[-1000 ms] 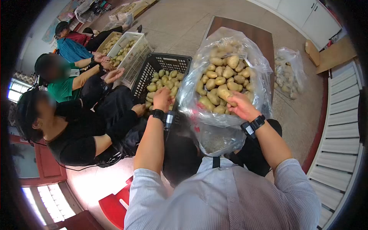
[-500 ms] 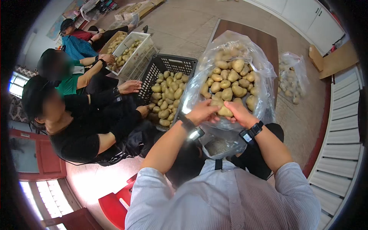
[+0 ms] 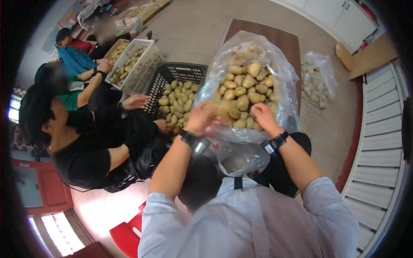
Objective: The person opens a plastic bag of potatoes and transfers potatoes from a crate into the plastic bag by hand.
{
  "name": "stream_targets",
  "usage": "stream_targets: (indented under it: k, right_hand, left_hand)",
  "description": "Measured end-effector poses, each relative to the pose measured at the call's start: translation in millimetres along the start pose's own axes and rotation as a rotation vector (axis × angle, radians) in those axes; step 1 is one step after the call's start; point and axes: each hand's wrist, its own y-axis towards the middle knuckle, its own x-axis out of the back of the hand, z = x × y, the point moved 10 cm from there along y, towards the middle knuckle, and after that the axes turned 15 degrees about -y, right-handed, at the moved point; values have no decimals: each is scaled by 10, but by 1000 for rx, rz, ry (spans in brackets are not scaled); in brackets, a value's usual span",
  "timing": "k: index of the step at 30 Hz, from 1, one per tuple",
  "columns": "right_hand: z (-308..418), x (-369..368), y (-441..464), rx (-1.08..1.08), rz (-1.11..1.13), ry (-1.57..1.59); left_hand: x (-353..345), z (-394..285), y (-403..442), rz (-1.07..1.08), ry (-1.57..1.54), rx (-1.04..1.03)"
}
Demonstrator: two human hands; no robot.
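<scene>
Nearest, black bands [image 3: 281, 139] are worn on both wrists, and the bare forearms are stretched toward twelve o'clock. Over the near edge of a clear plastic bag [image 3: 287, 92], a motion-blurred potato [image 3: 224, 112] appears to be gripped by the fingers of the left hand [image 3: 203, 118]. The right hand [image 3: 263, 117] is held just to its three o'clock side, with fingers curled in over the heap; whether anything is pinched there cannot be told. The bag is filled with potatoes [image 3: 248, 81], smooth-skinned, yellow-brown, mostly oval, some knobbly or nearly round, and its thin, shiny film is crumpled outward around them. At eleven o'clock, beside the bag, a black crate [image 3: 184, 73] of rigid, perforated plastic is partly filled with potatoes, and a co-worker's hands [image 3: 135, 102] are held by its near side. Beneath the bag, toward twelve o'clock, a brown table [image 3: 285, 42] with a flat top is seen. Farther off at eleven o'clock, more potatoes are contained in a white slatted crate [image 3: 144, 75]; at one o'clock, a cloudy plastic sack [image 3: 328, 79] of potatoes is set on the floor [image 3: 331, 122].
</scene>
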Motion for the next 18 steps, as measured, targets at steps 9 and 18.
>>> stream_targets:
  k: [9,18]
  right_hand:
    - [174,278,-199,67,-13,-703]
    - [70,-86,-315,49,246,-872]
  left_hand:
    - [994,-635,-10,-303,-219,-254]
    - [2042,-666,-43,-497,-238,-274]
